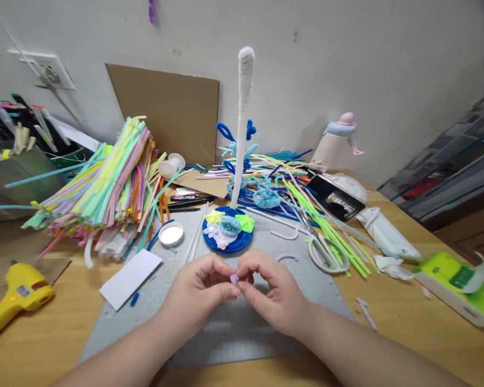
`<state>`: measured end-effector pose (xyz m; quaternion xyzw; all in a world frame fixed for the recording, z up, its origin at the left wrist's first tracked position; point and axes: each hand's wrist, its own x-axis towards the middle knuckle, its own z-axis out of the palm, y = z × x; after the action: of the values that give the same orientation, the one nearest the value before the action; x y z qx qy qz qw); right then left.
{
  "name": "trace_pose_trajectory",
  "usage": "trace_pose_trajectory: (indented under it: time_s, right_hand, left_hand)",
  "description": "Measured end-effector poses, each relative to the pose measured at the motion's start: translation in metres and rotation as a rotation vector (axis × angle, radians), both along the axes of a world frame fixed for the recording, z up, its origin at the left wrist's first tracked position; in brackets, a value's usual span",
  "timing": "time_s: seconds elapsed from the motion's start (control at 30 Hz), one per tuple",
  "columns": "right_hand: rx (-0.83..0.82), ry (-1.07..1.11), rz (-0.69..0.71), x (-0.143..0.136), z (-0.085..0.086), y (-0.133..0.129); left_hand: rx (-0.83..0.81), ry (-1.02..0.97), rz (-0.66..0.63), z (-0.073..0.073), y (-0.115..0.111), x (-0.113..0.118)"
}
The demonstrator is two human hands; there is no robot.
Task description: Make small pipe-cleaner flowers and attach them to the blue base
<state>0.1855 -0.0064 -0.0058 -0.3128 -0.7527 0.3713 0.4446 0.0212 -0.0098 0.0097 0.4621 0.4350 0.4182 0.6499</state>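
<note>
- Lilac piece (234, 279) sits between your hands, above the grey mat (322, 282).
- Your left hand (201, 286) pinches it, thumb against fingers.
- Your right hand (275, 290) pinches its other side.
- Just beyond, a blue base (244, 241) rests on the mat.

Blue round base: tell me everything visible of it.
The blue round base is a flat, fuzzy-looking disc lying on the grey mat. A white wrapped post rises at its far edge. On top sit a yellow star, a green piece, a teal-blue piece and a lumpy whitish piece. Neither the left hand nor right hand holds it.
</note>
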Motion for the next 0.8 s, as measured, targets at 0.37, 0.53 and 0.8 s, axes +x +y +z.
trace_pose_trajectory:
  time_s: [0.37, 0.53, 0.8]
  right_hand:
    - [0.022, -0.055, 0.022, 0.0014, 0.0004, 0.0009]
    - [0.035, -0.087, 0.105, 0.0045, 0.0019, 0.0052]
    - [-0.029, -0.176, 0.205, 0.01, 0.0018, 0.009]
  left_hand:
    - [0.076, 0.131, -0.037, -0.0055, 0.0041, -0.0039]
    - [0.13, 0.169, -0.03, -0.0039, 0.0034, -0.0038]
    - [0.2, 0.215, -0.126, -0.0027, 0.0036, -0.0052]
